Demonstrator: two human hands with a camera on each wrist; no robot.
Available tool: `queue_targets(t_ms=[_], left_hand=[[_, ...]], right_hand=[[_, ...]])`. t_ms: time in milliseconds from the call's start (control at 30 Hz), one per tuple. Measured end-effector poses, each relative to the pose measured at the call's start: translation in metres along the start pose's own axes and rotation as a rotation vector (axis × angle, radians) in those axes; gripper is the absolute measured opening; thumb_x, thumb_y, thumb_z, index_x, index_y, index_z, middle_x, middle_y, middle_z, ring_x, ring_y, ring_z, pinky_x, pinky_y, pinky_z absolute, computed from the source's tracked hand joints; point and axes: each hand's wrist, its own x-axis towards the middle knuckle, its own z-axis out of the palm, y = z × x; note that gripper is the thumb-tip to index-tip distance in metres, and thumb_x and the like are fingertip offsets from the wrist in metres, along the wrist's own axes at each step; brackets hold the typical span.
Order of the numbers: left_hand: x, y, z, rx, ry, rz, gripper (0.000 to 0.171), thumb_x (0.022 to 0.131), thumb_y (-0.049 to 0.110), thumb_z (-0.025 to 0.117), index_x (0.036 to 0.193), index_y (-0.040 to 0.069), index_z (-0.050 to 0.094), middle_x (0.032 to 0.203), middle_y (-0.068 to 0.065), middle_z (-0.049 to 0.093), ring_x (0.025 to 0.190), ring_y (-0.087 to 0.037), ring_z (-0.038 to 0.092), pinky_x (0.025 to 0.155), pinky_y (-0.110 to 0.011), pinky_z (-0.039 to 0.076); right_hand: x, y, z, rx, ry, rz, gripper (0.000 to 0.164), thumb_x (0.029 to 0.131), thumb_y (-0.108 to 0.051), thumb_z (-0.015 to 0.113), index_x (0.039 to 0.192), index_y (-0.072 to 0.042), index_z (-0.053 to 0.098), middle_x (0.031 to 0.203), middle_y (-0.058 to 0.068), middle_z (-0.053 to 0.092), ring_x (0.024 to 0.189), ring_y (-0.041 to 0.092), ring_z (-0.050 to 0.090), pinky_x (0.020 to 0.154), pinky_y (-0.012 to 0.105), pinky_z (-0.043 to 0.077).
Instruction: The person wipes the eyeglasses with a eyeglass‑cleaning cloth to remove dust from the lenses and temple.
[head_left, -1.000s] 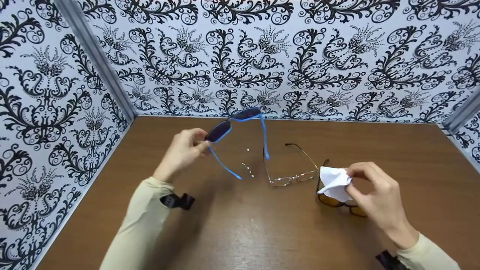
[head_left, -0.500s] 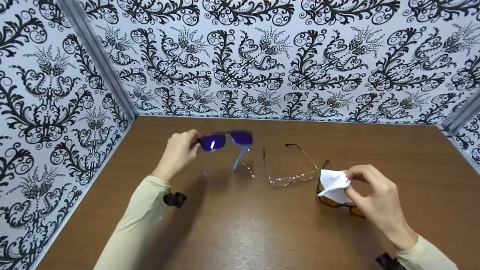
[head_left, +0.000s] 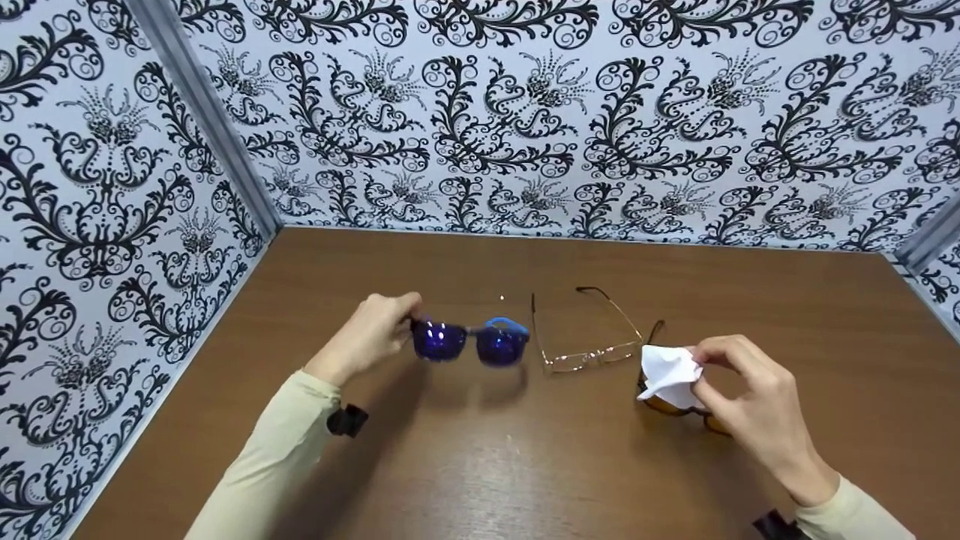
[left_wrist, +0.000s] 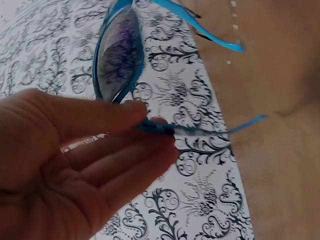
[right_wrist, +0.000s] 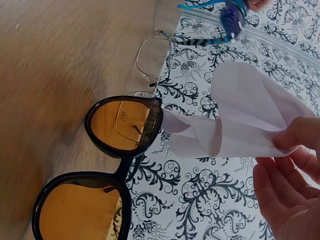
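Observation:
In the head view my left hand (head_left: 369, 335) pinches a pair of sunglasses (head_left: 501, 346) at one hinge corner. They have blue-violet mirrored lenses and blue temples, and the lenses face me. Thumb and fingertips meet by the temple's base in the left wrist view, where the blue temple (left_wrist: 200, 131) sticks out past them. My right hand (head_left: 757, 405) pinches a white cloth (head_left: 670, 373) between thumb and fingers, and the cloth hangs in folds. Below it lie dark-framed glasses with orange lenses (right_wrist: 75, 212), partly hidden by cloth and hand in the head view.
Clear glasses with a thin metal frame (head_left: 592, 356) lie with temples unfolded on the brown table (head_left: 480, 465), between the two hands. Patterned black-and-white walls (head_left: 480, 112) border the table at the back and left.
My left hand has turned the sunglasses so their lens fronts face me and lowered them toward the table. The right hand with the cloth has stayed nearly still.

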Motion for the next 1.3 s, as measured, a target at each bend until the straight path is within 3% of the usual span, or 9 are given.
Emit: queue_targets(t_ms=[133, 233, 533, 733, 1033, 1300], left_hand=[[-0.005, -0.007, 0.01, 0.013, -0.055, 0.073, 0.03, 0.068, -0.023, 0.06, 0.079, 0.004, 0.056, 0.074, -0.005, 0.063, 0.067, -0.023, 0.061, 0.061, -0.039, 0.053], [-0.008, -0.013, 0.015, 0.056, -0.075, 0.082, 0.031, 0.066, -0.024, 0.057, 0.078, 0.004, 0.054, 0.071, -0.005, 0.058, 0.065, -0.022, 0.058, 0.057, -0.038, 0.05], [-0.013, -0.023, 0.026, 0.194, -0.147, -0.055, 0.031, 0.072, -0.025, 0.059, 0.075, 0.006, 0.056, 0.078, -0.009, 0.059, 0.075, -0.028, 0.059, 0.061, -0.038, 0.051], [-0.012, -0.027, 0.036, 0.26, -0.156, -0.106, 0.026, 0.076, -0.02, 0.061, 0.079, 0.005, 0.061, 0.084, -0.012, 0.058, 0.084, -0.031, 0.054, 0.066, -0.042, 0.053], [-0.011, -0.032, 0.043, 0.312, -0.246, -0.14, 0.022, 0.076, -0.018, 0.066, 0.086, 0.001, 0.062, 0.09, -0.017, 0.059, 0.089, -0.034, 0.055, 0.064, -0.044, 0.054], [-0.009, -0.022, 0.033, 0.321, -0.348, -0.157, 0.021, 0.076, -0.015, 0.067, 0.087, 0.0, 0.059, 0.09, -0.015, 0.057, 0.091, -0.036, 0.055, 0.067, -0.047, 0.054]], right_hand=[[-0.001, 0.001, 0.0, 0.001, -0.003, -0.003, 0.045, 0.056, 0.03, 0.074, 0.088, 0.0, 0.063, 0.091, 0.008, 0.064, 0.086, 0.01, 0.061, 0.082, 0.011, 0.047], [-0.002, 0.002, 0.0, 0.004, -0.005, -0.005, 0.045, 0.056, 0.03, 0.073, 0.088, -0.001, 0.063, 0.09, 0.007, 0.064, 0.086, 0.01, 0.06, 0.082, 0.011, 0.047], [-0.006, 0.002, 0.0, 0.006, -0.014, 0.005, 0.046, 0.056, 0.031, 0.071, 0.088, -0.002, 0.063, 0.09, 0.007, 0.063, 0.085, 0.008, 0.061, 0.08, 0.01, 0.047], [-0.007, 0.001, -0.001, 0.021, -0.025, 0.018, 0.045, 0.056, 0.032, 0.071, 0.088, 0.0, 0.063, 0.09, 0.007, 0.063, 0.085, 0.002, 0.061, 0.076, 0.011, 0.05], [-0.007, 0.0, -0.002, 0.046, -0.044, 0.037, 0.044, 0.059, 0.03, 0.07, 0.091, 0.0, 0.064, 0.091, 0.007, 0.063, 0.085, 0.002, 0.061, 0.076, 0.012, 0.051], [-0.007, -0.001, 0.005, 0.09, -0.039, 0.046, 0.043, 0.06, 0.03, 0.07, 0.091, 0.002, 0.064, 0.09, 0.009, 0.062, 0.084, 0.006, 0.061, 0.075, 0.012, 0.051]])
